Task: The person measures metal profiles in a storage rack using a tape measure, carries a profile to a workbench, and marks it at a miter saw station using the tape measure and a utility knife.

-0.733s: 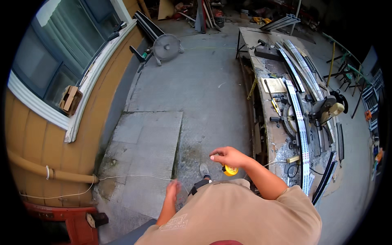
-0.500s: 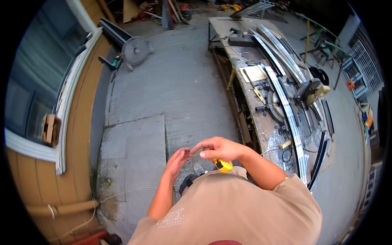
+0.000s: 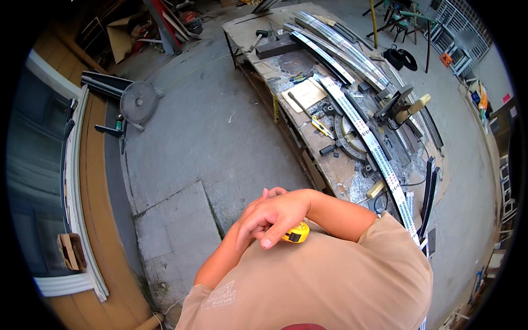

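Note:
My hands cross in front of my tan shirt. My right hand [image 3: 278, 213] lies over the left, its back up, the thumb stretched out and the fingers bent over the left wrist. Below the right palm shows a yellow and black tape measure [image 3: 297, 233], against the shirt; it appears tucked in that hand, though the fingers behind it are hidden. My left hand [image 3: 273, 192] is mostly covered. Its stretched fingertips show past the far side of the right hand, holding nothing that I can see.
To the right stands a workbench [image 3: 256, 69] with long metal profiles [image 3: 360, 125], a cutting saw [image 3: 404, 107], a utility knife [image 3: 322, 127], a paper pad [image 3: 306, 94] and a hammer [image 3: 257, 39]. A round fan [image 3: 138, 103] stands by the wall and windows at left.
My right hand has moved down and left onto the left hand, with the tape measure shifting slightly too. The view has turned, so the bench appears farther left.

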A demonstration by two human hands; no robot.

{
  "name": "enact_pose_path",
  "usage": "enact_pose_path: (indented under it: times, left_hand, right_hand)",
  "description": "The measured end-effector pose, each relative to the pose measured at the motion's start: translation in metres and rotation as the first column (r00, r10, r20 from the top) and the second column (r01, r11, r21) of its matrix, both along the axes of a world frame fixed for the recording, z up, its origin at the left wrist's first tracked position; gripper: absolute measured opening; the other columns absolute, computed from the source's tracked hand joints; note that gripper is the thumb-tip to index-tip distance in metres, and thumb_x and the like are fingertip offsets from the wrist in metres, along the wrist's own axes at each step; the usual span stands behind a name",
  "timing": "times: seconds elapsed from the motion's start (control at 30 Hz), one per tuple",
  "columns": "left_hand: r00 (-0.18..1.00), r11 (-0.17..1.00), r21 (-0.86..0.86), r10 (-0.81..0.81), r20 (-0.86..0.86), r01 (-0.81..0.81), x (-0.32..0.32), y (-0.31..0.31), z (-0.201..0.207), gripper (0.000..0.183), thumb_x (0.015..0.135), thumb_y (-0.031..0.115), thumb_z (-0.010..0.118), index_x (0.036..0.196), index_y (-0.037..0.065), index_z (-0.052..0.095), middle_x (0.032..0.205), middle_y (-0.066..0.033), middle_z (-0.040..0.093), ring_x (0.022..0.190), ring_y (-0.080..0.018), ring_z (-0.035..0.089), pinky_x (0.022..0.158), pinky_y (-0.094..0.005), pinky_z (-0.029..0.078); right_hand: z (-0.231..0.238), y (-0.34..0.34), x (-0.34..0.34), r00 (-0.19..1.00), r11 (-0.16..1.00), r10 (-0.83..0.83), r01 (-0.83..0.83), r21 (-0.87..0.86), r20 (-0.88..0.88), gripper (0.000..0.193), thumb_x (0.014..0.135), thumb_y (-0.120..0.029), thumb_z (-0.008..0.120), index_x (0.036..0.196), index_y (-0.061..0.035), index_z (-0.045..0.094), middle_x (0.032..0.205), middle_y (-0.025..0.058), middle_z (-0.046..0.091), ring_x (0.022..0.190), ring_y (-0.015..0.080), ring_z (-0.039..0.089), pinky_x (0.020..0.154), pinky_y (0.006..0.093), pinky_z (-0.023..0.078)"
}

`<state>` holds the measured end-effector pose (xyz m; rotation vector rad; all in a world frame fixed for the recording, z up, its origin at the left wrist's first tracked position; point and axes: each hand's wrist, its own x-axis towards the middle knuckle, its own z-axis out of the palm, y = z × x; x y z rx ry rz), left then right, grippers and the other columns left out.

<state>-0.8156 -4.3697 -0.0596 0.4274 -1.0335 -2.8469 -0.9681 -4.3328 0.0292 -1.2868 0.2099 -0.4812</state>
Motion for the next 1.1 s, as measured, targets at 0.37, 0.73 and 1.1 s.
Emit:
enact_pose_path:
  times: [0.37,0.73,1.1]
  left_hand:
    - [0.997,0.998,0.001,-0.065,0.042,0.065,-0.115,-0.078,0.026,0.054,0.118,0.048,0.038,0.133,0.001,0.059,0.122,-0.0117,0.067,0.11,-0.0221,0.067,0.098,-0.0363,0.057]
    - [0.913,0.897,0.187,-0.408,0.006,0.4,-0.227,-0.15,0.015,0.059,0.117,0.055,0.033,0.126,0.002,0.057,0.119,-0.0109,0.065,0.109,-0.0224,0.066,0.098,-0.0372,0.055]
    - [0.651,0.649,0.045,-0.759,-0.034,0.759,-0.311,-0.249,0.017,0.05,0.12,0.042,0.032,0.133,0.0,0.055,0.116,-0.0116,0.065,0.111,-0.019,0.066,0.098,-0.0351,0.057]
  right_hand:
    - [0.018,-0.049,-0.155,0.985,0.984,-0.156,0.161,-0.077,0.069,0.064,0.104,-0.035,0.074,0.151,0.0042,0.056,0.081,-0.0013,0.056,0.072,0.0068,0.055,0.064,0.0247,0.044]
    - [-0.023,-0.052,-0.232,0.891,0.895,-0.444,0.436,0.1,0.09,0.08,0.098,-0.046,0.08,0.153,0.0062,0.053,0.076,-0.0009,0.058,0.065,0.0076,0.057,0.059,0.025,0.043]
    - [-0.014,-0.118,-0.236,0.654,0.648,-0.756,0.745,0.155,0.019,0.076,0.1,-0.043,0.079,0.152,0.0066,0.053,0.076,-0.0018,0.058,0.065,0.007,0.057,0.059,0.0251,0.044]
